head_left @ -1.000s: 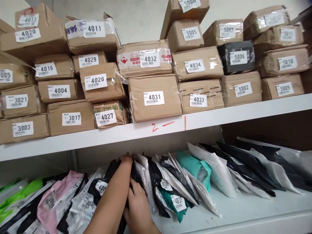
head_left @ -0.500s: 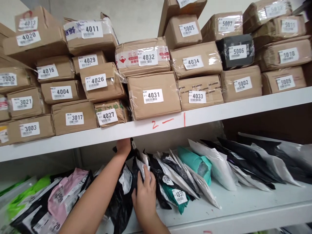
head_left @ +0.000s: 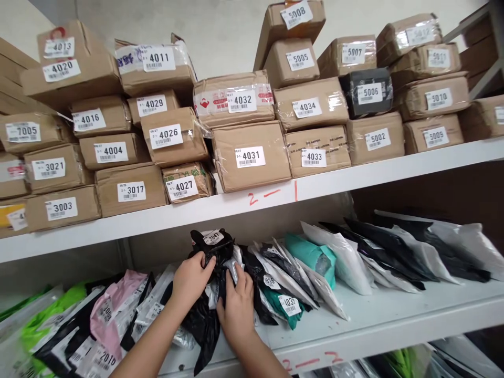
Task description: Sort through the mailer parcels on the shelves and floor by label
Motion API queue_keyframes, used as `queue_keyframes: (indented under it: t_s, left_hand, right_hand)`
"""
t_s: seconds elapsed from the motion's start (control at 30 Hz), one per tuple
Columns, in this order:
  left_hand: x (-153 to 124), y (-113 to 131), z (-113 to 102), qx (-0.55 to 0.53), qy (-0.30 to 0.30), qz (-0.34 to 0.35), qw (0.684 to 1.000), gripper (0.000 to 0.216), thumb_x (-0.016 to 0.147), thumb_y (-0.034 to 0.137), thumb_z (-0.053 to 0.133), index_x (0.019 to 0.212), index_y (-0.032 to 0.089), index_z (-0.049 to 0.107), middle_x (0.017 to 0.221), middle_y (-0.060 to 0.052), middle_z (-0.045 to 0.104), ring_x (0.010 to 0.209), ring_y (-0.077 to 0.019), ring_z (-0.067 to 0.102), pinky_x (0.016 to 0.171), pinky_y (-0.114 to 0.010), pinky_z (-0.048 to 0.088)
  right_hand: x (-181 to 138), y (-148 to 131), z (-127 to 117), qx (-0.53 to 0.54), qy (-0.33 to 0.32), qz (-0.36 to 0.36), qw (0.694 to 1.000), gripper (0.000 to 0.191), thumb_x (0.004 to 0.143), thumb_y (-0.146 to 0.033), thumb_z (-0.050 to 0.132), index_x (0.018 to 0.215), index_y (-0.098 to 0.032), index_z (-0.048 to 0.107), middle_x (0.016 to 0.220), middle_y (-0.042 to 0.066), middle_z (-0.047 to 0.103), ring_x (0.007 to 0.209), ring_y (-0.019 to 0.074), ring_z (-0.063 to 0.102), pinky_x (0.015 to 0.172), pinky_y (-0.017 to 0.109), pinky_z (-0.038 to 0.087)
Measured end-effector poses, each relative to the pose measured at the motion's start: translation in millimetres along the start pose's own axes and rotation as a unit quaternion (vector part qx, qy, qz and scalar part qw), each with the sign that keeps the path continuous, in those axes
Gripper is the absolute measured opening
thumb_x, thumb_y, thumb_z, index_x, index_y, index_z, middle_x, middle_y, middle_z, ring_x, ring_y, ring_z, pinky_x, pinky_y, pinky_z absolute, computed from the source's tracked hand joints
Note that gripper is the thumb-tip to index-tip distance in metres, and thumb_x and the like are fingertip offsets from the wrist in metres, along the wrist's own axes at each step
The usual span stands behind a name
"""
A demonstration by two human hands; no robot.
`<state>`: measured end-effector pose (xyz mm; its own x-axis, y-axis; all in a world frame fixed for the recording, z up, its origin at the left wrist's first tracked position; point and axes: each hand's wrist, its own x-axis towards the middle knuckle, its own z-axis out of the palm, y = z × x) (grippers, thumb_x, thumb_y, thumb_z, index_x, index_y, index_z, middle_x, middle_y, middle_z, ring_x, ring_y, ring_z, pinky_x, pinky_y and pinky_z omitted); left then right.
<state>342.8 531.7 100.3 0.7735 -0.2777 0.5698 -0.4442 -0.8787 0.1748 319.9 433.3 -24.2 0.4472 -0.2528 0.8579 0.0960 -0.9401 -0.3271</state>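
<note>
My left hand (head_left: 192,278) is closed on a black plastic mailing bag (head_left: 210,315), with the thumb and fingers near its top. A white label reading 3047 (head_left: 213,238) shows on the crumpled upper end. Just to the right, my right hand (head_left: 238,304) lies with fingers stretched out against a silvery-white plastic packet (head_left: 235,258) and the dark bags beside it. Its fingertips rest on their front edges without wrapping round them. More bags lean to its right, among them a green one labelled 4035 (head_left: 290,307).
Numbered cardboard boxes, such as 4031 (head_left: 252,176), stand stacked on the white upper shelf (head_left: 220,206) just above my hands. To the left lean a pink bag (head_left: 114,310) and a bright green bag (head_left: 43,325). White and black mailers lean farther right on the lower shelf (head_left: 378,317).
My left hand has come forward from deeper under the upper shelf, bringing the black bag's labelled top into sight. My right hand stays against the packets. The view has shifted slightly.
</note>
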Motion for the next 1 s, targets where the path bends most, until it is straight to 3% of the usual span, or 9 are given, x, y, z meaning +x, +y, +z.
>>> queue_keyframes:
  t_s: [0.13,0.2,0.3,0.43,0.57,0.7,0.83,0.9,1.0]
  left_hand:
    - [-8.4,-2.4,-9.7,-0.071,-0.059,0.005,0.996,0.045,0.092,0.050,0.034,0.058,0.022,0.045,0.062,-0.004,0.063,0.065,-0.0211,0.060,0.060,-0.030,0.034]
    - [-17.3,-2.7,-11.2,-0.086,-0.106,0.063,0.989,0.050,0.092,0.051,0.033,0.059,0.021,0.054,0.069,-0.004,0.067,0.074,-0.0218,0.063,0.071,-0.033,0.040]
    - [-28.8,-6.3,-8.4,-0.047,-0.156,0.209,0.964,0.030,0.089,0.042,0.048,0.089,0.021,0.069,0.102,-0.005,0.073,0.105,-0.0257,0.062,0.102,-0.044,0.035]
    - [-31.3,-17.8,-1.2,0.030,-0.153,0.252,0.955,0.029,0.092,0.033,0.045,0.105,0.020,0.068,0.113,-0.008,0.071,0.111,-0.0285,0.061,0.102,-0.050,0.038]
    - [-26.9,-32.8,4.9,0.080,-0.110,0.232,0.963,0.029,0.092,0.027,0.046,0.102,0.018,0.072,0.113,-0.011,0.072,0.111,-0.0300,0.062,0.100,-0.046,0.044]
    - [-29.4,-51.2,12.6,0.092,0.009,0.192,0.977,0.027,0.089,0.032,0.053,0.101,0.018,0.072,0.111,-0.012,0.072,0.114,-0.0323,0.059,0.104,-0.050,0.040]
    - [-32.5,-71.8,22.5,0.005,0.159,0.079,0.984,0.039,0.082,0.046,0.056,0.103,0.014,0.065,0.114,-0.017,0.063,0.116,-0.0370,0.053,0.100,-0.054,0.042]
    - [-32.5,-79.8,26.0,-0.110,0.151,0.033,0.982,0.054,0.079,0.050,0.052,0.116,0.009,0.053,0.119,-0.021,0.057,0.116,-0.0352,0.054,0.101,-0.052,0.043]
    - [-32.9,-81.9,24.2,-0.270,0.074,-0.001,0.960,0.063,0.085,0.044,0.038,0.137,0.010,0.030,0.127,-0.020,0.055,0.121,-0.0289,0.054,0.105,-0.050,0.042]
  right_hand:
    - [-0.6,-0.5,-2.0,0.022,0.011,0.002,1.000,0.061,0.068,-0.005,0.050,0.129,-0.008,0.054,0.141,0.023,0.043,0.118,0.0359,0.043,0.096,0.056,0.049]
    - [0.2,-0.4,-5.2,0.044,0.005,0.008,0.999,0.050,0.070,-0.007,0.051,0.120,-0.007,0.060,0.141,0.024,0.042,0.119,0.0363,0.042,0.098,0.056,0.047]
    - [2.7,2.1,-11.1,0.088,-0.006,0.021,0.996,0.039,0.068,-0.005,0.052,0.105,-0.008,0.063,0.139,0.022,0.043,0.119,0.0357,0.041,0.101,0.055,0.045]
    - [6.4,6.4,-19.2,0.158,0.038,0.016,0.987,0.045,0.067,-0.007,0.052,0.112,-0.011,0.052,0.127,0.019,0.051,0.117,0.0310,0.045,0.100,0.051,0.046]
    - [14.9,1.1,-33.8,0.147,0.050,-0.022,0.988,0.079,0.068,-0.015,0.059,0.141,-0.012,0.030,0.130,0.019,0.048,0.125,0.0342,0.041,0.103,0.055,0.042]
    - [35.8,-10.0,-52.4,0.074,-0.067,-0.020,0.995,0.094,0.065,-0.020,0.074,0.148,-0.029,0.030,0.142,0.017,0.037,0.129,0.0407,0.036,0.107,0.059,0.035]
    - [62.9,-16.8,-61.5,0.093,-0.165,0.032,0.981,0.126,0.041,-0.034,0.092,0.149,-0.023,0.027,0.143,0.019,0.036,0.130,0.0410,0.036,0.111,0.055,0.032]
    - [73.9,-17.0,-62.3,0.110,-0.193,0.041,0.974,0.133,0.037,-0.036,0.094,0.150,-0.020,0.024,0.142,0.018,0.036,0.132,0.0398,0.034,0.114,0.053,0.028]
    - [83.8,-12.3,-63.4,0.128,-0.228,0.023,0.965,0.144,0.030,-0.040,0.095,0.150,-0.016,0.018,0.142,0.019,0.033,0.134,0.0403,0.029,0.116,0.054,0.023]
